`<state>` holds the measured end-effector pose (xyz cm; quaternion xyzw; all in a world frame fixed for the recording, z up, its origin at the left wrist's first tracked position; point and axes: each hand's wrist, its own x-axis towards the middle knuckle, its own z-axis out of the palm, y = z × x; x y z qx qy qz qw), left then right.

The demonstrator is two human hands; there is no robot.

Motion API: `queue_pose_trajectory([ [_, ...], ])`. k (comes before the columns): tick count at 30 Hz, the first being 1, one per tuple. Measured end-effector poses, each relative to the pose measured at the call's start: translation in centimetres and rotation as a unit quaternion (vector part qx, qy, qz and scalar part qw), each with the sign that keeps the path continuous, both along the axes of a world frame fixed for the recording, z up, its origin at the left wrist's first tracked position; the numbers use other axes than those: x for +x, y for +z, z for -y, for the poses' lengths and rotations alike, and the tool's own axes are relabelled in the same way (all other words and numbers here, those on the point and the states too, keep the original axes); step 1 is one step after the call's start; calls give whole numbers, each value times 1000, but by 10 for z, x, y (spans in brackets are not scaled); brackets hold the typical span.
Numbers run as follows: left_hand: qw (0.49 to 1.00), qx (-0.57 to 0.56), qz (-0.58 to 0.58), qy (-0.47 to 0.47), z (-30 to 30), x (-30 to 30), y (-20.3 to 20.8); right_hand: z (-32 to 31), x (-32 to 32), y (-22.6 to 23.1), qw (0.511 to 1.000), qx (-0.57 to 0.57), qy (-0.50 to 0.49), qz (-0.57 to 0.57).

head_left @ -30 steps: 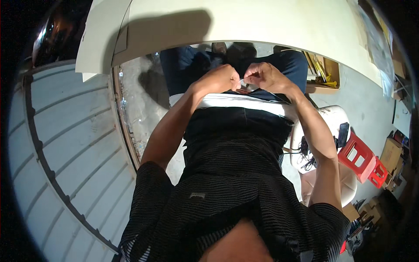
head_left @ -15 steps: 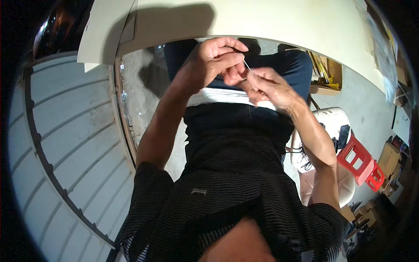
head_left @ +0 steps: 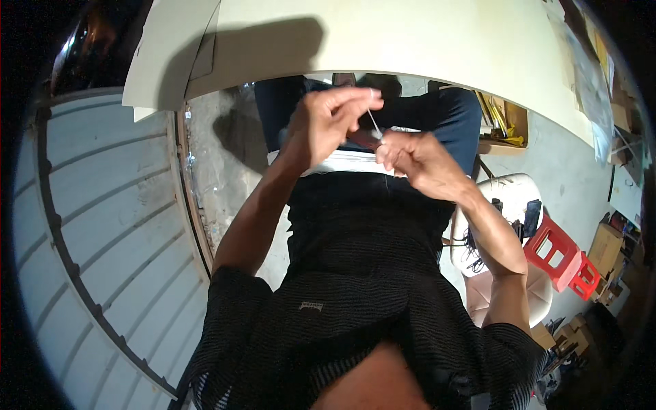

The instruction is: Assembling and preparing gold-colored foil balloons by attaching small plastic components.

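Observation:
Above my lap, my left hand (head_left: 333, 119) has thumb and fingertips pinched on a thin white string (head_left: 374, 123). The string runs down, slanting right, to my right hand (head_left: 425, 160), whose curled fingers hold its other end and a small pale bit that I cannot make out. Both hands are a little blurred. Across my thighs, just below the hands, lies a band of white cloth or bundled white strands (head_left: 342, 162); part of it is hidden behind my hands.
A cream tabletop (head_left: 410, 41) curves across the far side. To the right stand a box of yellow-handled tools (head_left: 506, 126), a pale chair (head_left: 509, 191) bearing cables and a dark phone-like device (head_left: 532, 217), and red plastic stools (head_left: 553, 253). White slatted panels (head_left: 109, 225) line the left.
My hands have moved apart, and a longer stretch of string shows between them. The right hand has come lower and nearer to me; the left wrist has turned.

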<state>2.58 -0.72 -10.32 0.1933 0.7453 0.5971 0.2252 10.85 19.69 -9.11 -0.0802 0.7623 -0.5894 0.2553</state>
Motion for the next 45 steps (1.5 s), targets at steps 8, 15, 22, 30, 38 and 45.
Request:
queue_pose_trajectory([
  [8,996,57,-39,-53,2,4,24,-9,-4,3,998,-41,41,-8],
  [15,960,73,131,-236,1,17,40,-39,-21,20,993,-25,-104,-44],
  [22,971,-15,-86,-222,2,9,26,-25,-3,45,991,-91,-73,-58],
  [30,980,-6,-158,-124,-7,11,13,-22,0,42,991,-117,-46,-48],
  [38,997,61,-50,-16,-17,4,37,-18,1,34,992,-121,-24,-21],
  [45,994,67,-28,-84,-12,2,48,-24,-5,5,990,-54,44,-122],
])
